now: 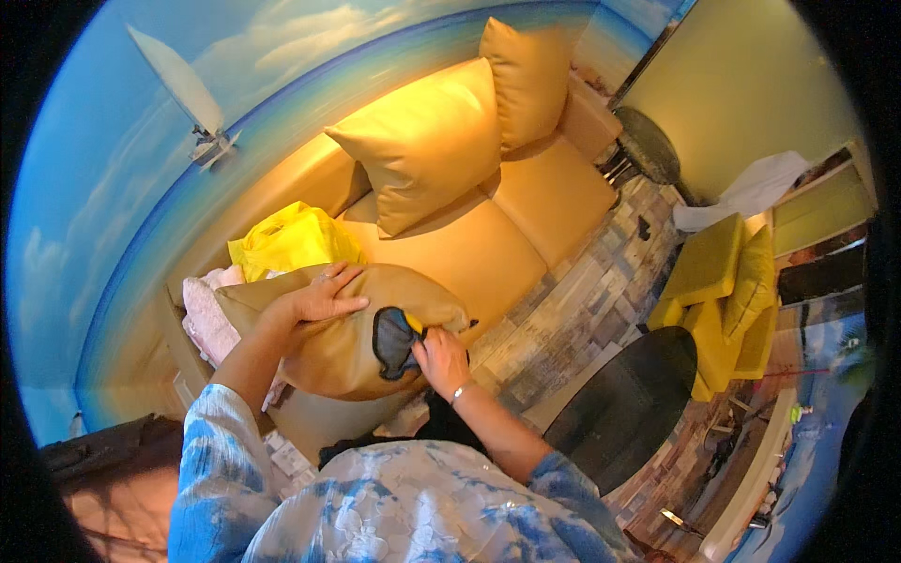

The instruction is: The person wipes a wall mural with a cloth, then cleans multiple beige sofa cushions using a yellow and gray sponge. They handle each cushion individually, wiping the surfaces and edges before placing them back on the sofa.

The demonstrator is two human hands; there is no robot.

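A tan leather-look cushion (338, 352) lies in front of me at the near end of the sofa. My left hand (329, 294) rests on the cushion's upper side, thumb spread from the fingers, pressing the surface without closing on anything. Pinched in my right hand (442, 359) is a dark grey, black-edged cloth-like pad (393, 343) with a yellow part near my fingers. That pad lies against the cushion's right half. Its exact kind is unclear, and my fingers hide part of it.
Behind the cushion, a yellow bag (299, 239) and a pink towel (210, 310) lie on the tan sofa (450, 260). Two large pillows, the nearer one (436, 148) tilted, lean at its back. A dark oval table (626, 408) and a yellow chair (711, 281) stand to the right.
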